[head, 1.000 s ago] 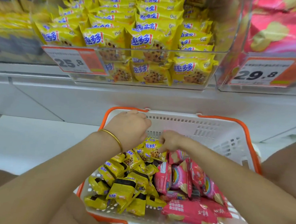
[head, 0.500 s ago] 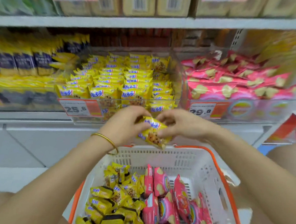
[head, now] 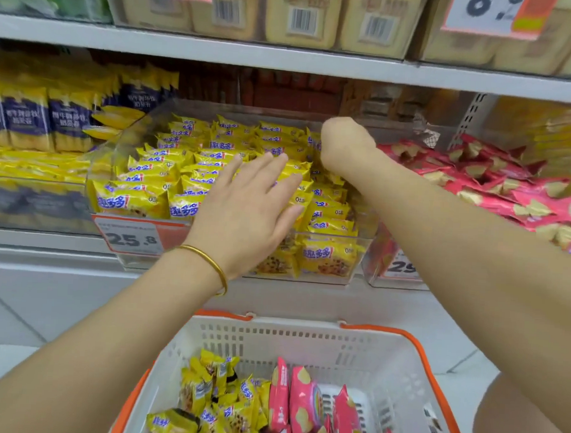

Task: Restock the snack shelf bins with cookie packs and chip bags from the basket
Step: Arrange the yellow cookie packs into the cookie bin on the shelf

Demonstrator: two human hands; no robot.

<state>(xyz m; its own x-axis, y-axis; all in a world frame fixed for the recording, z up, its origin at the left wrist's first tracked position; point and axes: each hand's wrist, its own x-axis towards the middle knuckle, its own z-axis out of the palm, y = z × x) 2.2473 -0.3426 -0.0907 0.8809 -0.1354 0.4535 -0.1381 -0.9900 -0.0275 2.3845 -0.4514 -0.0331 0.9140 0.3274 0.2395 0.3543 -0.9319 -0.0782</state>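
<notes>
Left hand [head: 245,204] hovers flat over the cookie packs [head: 168,163] in the clear bin [head: 143,262], fingers straight and spread. Right hand [head: 345,146] bends down into the bin's back right corner with its fingers hidden, so I cannot tell whether it pinches a pack. That bin looks nearly full: packs stand in rows, labels facing the aisle, long sides running left to right. Plenty remains, since the basket [head: 291,324] below holds jumbled loose packs [head: 215,394] and chip bags [head: 304,402] standing on end.
</notes>
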